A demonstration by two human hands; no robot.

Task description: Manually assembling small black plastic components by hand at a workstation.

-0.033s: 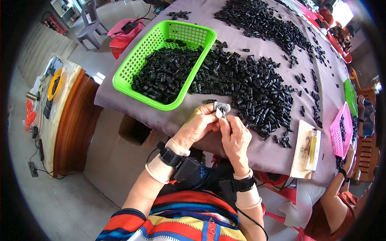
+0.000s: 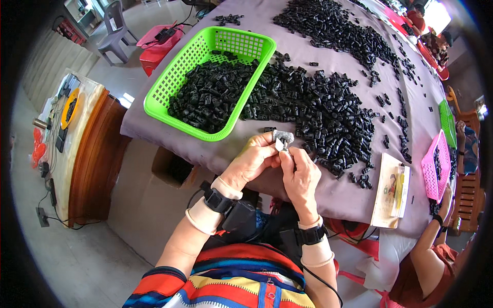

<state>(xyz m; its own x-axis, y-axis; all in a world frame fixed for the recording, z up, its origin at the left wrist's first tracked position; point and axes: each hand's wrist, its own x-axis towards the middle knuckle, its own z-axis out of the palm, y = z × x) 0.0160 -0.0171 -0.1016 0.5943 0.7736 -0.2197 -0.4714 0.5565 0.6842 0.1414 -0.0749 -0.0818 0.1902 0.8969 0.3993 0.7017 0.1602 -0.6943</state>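
My left hand (image 2: 252,162) and my right hand (image 2: 302,177) meet over the table's near edge, fingertips almost touching. A grey wrap (image 2: 283,136) covers a fingertip of my left hand. Between the fingers of both hands shows a small whitish and dark piece (image 2: 280,146); its kind is too small to tell. Both hands are closed in a pinch around it. Just beyond them spreads a heap of small black plastic parts (image 2: 328,110). Up and left of my hands, a green plastic basket (image 2: 210,136) holds many more such parts.
A booklet (image 2: 382,205) with a yellow-and-clear packet lies right of my hands. Farther right stands a pink basket (image 2: 427,172) near another person's arm (image 2: 426,246). A wooden cabinet (image 2: 95,164) stands at left. An open cardboard box (image 2: 163,165) sits below the table edge.
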